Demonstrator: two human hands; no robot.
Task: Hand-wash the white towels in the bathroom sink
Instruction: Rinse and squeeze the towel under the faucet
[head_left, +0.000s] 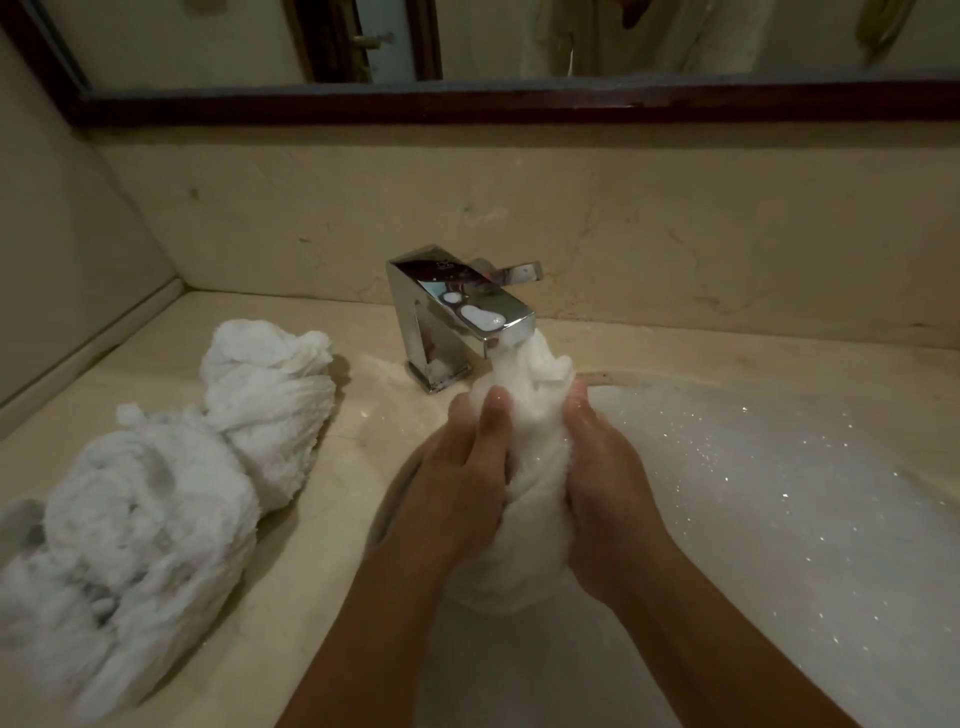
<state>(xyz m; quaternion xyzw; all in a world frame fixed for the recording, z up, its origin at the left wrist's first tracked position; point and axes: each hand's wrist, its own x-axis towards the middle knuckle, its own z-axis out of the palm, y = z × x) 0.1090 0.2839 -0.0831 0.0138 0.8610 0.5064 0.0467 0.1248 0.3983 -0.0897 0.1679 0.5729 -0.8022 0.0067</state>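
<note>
White twisted terry towels (156, 493) lie heaped on the beige stone countertop (363, 415), left of the sink. Beside them, the sunken oval sink (618, 375) is filled with white glittering foam (779, 509). Over its left part another white wet towel (535, 467) stands bunched upright, its top under water running from the spout. The left hand (467, 483) and right hand (602, 493) squeeze it from either side, fingers curled round it. Behind it stands a square chrome faucet (457, 317), dabs of suds on top.
</note>
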